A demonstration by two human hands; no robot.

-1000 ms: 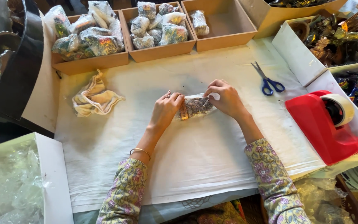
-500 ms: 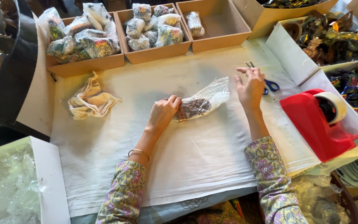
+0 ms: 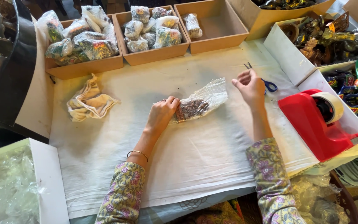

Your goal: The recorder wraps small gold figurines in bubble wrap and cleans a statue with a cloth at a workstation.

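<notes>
Two hands at mid-surface: your left hand [image 3: 161, 115] pins the bubble-wrapped bundle [image 3: 199, 105], mid-wrap; your right hand [image 3: 250, 85], fingers loose and empty, hovers beside the scissors [image 3: 266, 84]; closing the wrap likely needs tape.

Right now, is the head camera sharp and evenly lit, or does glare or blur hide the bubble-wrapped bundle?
Head view: even, soft light, faint shadows. The clear bubble-wrapped bundle under the left hand is sharp, with mild sheen only. The raised right hand is slightly soft. The red tape dispenser is clear; frame edges bend a little.
</notes>
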